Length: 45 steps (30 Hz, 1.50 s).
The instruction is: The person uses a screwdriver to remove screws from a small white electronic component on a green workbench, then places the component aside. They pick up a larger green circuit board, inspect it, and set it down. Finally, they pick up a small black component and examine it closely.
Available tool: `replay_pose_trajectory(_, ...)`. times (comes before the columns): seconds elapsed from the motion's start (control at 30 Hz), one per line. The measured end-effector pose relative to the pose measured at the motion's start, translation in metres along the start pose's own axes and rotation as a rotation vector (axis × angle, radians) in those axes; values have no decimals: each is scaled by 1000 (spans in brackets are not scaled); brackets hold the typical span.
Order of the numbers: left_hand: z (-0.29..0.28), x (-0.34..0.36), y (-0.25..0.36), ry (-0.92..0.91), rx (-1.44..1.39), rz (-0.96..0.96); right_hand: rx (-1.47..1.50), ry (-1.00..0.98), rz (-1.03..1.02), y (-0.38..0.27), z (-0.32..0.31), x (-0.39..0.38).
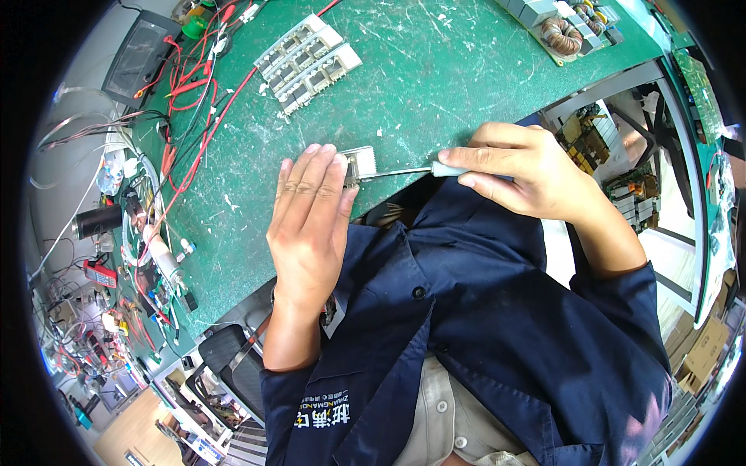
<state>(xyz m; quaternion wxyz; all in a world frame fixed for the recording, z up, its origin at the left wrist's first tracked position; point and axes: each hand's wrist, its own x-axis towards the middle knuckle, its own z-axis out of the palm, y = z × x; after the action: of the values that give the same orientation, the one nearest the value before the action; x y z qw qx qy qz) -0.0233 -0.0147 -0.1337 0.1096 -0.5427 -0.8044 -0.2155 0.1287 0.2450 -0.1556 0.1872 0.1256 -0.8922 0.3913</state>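
My right hand (pixel 517 167) is closed around the pale grey handle (pixel 449 168) of a screwdriver. Its thin metal shaft (pixel 396 172) points left, and the tip meets a small white block-shaped electrical part (pixel 364 160) near the table's front edge. My left hand (pixel 309 206) lies over the left side of that part, fingers long and together, with the thumb at its near side. The fingers hide much of the part. Farther back, several similar white parts (pixel 307 64) with dark square openings stand side by side in rows.
A green, scratched work table (pixel 420 85) carries red and black test leads (pixel 203 147) at the left and a dark box (pixel 141 58) behind them. Copper-wound coils (pixel 561 36) sit on a board at the back right. A red-framed meter (pixel 99 273) lies far left.
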Motion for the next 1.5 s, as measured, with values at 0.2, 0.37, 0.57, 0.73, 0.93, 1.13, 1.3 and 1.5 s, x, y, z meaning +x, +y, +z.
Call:
replay_pose_trajectory(0.2,-6,4,2,-10,-28,-36,9,-6,20,-5,-9,3)
replay_pose_trajectory(0.37,-5,3,2,6,-42,-41,-5,-23,4,-7,-12,6)
replay_pose_trajectory(0.57,1,0,0,116,-51,-50,9,-26,7,-6,-13,9)
replay_pose_trajectory(0.73,7,0,0,189,-54,-27,-44,-17,29,-7,-14,10)
replay_pose_trajectory(0.93,7,-1,2,192,-2,-42,-65,12,23,-8,-10,11)
replay_pose_trajectory(1.13,6,2,4,189,16,-72,-80,17,20,-8,-11,10)
replay_pose_trajectory(1.3,5,3,4,181,26,-84,-96,9,17,-8,-11,10)
replay_pose_trajectory(1.5,4,4,4,162,57,-71,-101,17,12,-8,-7,12)
